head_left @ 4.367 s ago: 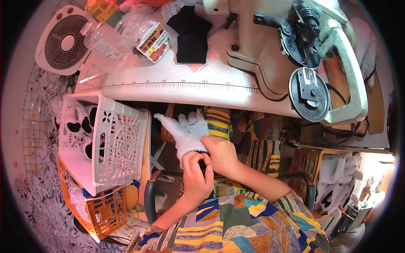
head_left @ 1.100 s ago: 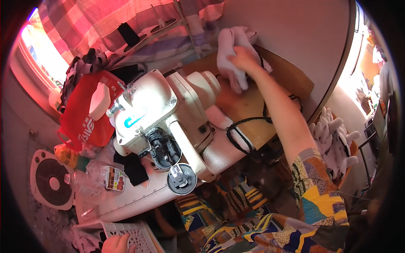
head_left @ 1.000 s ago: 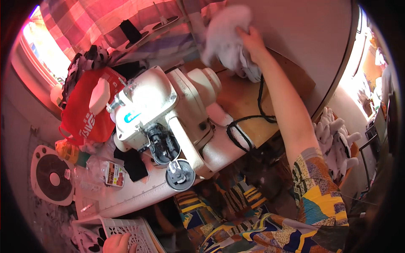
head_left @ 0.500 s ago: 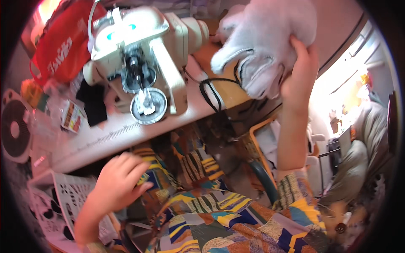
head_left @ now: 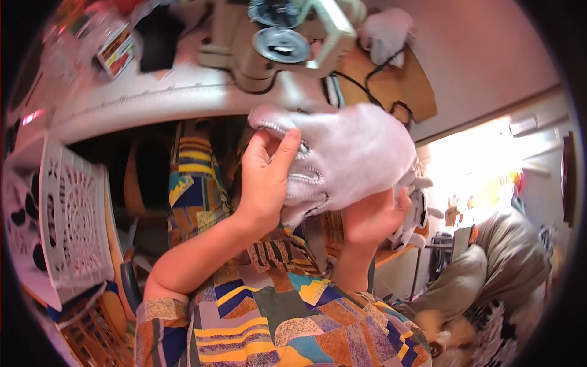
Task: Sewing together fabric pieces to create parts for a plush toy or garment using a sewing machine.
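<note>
- hidden at the left hand's [head_left: 264,183] grip: some fingertips, behind white fabric [head_left: 367,147]
- blurred, right of and below it: right hand [head_left: 374,221], fingers partly hidden
- cut off above by the upper edge: sewing machine [head_left: 239,43]

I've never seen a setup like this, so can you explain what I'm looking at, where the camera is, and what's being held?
There's no robot here: a person works with two bare hands. The camera sits on the person's head and looks down through a wide fisheye lens, so straight edges look bent.

The left hand pinches one end of some white glove-shaped fabric with stitched seams; I can't tell how many layers. The right hand is at its lower edge, partly hidden.

Beyond is a white table bearing a beige machine with round metal parts, plus black cloth and blurred clear plastic containers. At left, a white basket holds white pieces with black patches.
</note>
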A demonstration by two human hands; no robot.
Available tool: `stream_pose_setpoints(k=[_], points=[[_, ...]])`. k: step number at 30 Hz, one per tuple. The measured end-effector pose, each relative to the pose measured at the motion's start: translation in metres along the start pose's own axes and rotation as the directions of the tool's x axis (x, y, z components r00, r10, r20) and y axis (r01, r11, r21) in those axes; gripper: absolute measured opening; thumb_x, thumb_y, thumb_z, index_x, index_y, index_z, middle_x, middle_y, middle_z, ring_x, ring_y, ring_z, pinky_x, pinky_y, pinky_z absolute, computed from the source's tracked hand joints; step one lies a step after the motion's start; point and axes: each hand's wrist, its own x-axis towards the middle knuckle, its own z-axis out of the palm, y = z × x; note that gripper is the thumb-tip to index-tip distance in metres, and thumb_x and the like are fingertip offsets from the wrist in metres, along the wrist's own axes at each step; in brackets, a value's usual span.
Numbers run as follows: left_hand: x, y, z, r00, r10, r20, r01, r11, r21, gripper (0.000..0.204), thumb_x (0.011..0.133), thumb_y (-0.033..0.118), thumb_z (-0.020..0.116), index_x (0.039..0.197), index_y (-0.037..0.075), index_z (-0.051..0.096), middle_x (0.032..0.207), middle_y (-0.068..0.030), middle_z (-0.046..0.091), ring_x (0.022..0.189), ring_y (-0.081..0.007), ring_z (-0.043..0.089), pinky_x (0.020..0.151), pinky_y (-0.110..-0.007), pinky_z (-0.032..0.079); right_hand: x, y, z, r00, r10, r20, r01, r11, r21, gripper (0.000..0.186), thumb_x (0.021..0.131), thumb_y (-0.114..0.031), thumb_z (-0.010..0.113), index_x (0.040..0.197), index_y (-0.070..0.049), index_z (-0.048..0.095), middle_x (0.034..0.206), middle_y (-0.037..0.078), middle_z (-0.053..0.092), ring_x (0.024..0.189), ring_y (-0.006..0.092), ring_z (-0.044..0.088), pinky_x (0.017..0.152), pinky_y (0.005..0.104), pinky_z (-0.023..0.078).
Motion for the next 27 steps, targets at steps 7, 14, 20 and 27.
stream_pose_setpoints(k=[7,14,20,27], points=[[-0.011,0.044,-0.056,0.976,-0.191,0.108,0.126,0.891,0.435,0.036,0.088,0.022,0.072,0.111,-0.002,0.06,0.101,-0.0078,0.067,0.091,-0.0106,0.06,0.081,-0.028,0.05,0.007,-0.004,-0.032,0.966,0.224,0.131,-0.17,0.928,-0.331,0.068,0.079,-0.035,0.069,0.137,-0.006,0.046,0.135,0.017,0.051,0.112,0.0261,0.059,0.098,0.0411,0.047],[-0.012,0.058,-0.093,0.98,-0.136,0.146,0.104,0.974,0.203,0.041,0.073,-0.001,0.078,0.11,0.002,0.059,0.099,-0.0053,0.065,0.091,-0.0122,0.063,0.08,-0.026,0.053,-0.01,0.026,-0.052,0.856,0.474,0.208,-0.126,0.58,-0.805,0.042,0.069,-0.009,0.075,0.108,-0.001,0.063,0.107,0.006,0.06,0.104,0.0153,0.056,0.093,0.0311,0.044],[-0.017,0.052,-0.09,0.976,-0.204,0.071,0.188,0.963,0.192,0.026,0.078,-0.003,0.074,0.101,0.0,0.063,0.092,-0.0041,0.068,0.085,-0.0105,0.065,0.075,-0.026,0.055,-0.008,0.023,-0.019,0.824,0.124,0.553,0.521,0.222,-0.824,0.081,0.072,-0.037,0.075,0.137,-0.001,0.042,0.133,0.021,0.04,0.127,0.0338,0.038,0.106,0.0416,0.032],[-0.027,0.065,-0.06,0.957,-0.265,0.114,0.215,0.918,0.333,0.017,0.078,0.003,0.078,0.09,0.001,0.066,0.085,-0.0011,0.068,0.078,-0.0066,0.064,0.069,-0.023,0.052,-0.002,0.035,0.019,0.79,0.208,0.577,0.5,0.324,-0.803,0.075,0.073,-0.042,0.079,0.127,0.004,0.053,0.121,0.015,0.059,0.118,0.0309,0.052,0.102,0.0405,0.036]])
